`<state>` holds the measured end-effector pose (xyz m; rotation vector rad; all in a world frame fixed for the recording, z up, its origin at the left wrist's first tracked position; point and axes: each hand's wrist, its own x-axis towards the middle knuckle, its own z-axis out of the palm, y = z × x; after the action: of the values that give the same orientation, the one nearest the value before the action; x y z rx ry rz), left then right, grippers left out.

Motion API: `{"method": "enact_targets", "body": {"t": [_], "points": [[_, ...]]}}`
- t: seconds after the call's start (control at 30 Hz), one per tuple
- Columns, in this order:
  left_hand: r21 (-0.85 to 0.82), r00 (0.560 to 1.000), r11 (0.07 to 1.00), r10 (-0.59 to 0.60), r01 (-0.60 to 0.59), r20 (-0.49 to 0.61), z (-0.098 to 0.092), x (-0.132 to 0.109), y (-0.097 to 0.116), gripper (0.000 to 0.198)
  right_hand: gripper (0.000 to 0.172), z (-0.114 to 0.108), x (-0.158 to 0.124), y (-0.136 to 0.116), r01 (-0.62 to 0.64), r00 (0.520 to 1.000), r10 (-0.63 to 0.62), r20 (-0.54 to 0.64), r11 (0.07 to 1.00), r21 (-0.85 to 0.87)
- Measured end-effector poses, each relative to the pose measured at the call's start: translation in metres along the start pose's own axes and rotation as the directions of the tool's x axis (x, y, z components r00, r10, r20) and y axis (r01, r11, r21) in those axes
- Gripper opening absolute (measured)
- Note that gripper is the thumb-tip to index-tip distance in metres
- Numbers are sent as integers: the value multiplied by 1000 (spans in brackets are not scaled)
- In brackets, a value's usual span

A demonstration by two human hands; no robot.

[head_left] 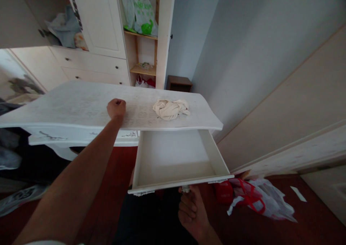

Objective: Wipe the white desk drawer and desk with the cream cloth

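A white drawer (175,149) is pulled out of the white desk (81,93), and nothing shows inside it. In front of it, my right hand (190,209) pinches the silver drawer knob (185,189) at the middle of the drawer front. My left hand (116,109) rests on the desktop as a loose fist, and no object shows in it. To its right lies a crumpled cream cloth (171,109), apart from both hands.
Behind the desk stands a white wardrobe (94,64) with plastic bags (144,14) on a shelf. A small brown cabinet (178,82) is in the corner. Red and white bags (262,198) lie on the red floor at right, near the wall.
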<state>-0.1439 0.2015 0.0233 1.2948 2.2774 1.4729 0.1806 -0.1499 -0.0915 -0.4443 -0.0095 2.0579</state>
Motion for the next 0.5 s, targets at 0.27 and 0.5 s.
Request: {"method": "enact_targets", "body": {"t": [0.27,0.5], "points": [[-15,999,1000,-16,16,39,-7,-7,7,19,30,-29,2,11,-37,999,37,-6,999,7],[24,997,999,19,-21,74,-7,-10,8,24,31,-39,5,13,-59,998,59,-6,998,-33]]}}
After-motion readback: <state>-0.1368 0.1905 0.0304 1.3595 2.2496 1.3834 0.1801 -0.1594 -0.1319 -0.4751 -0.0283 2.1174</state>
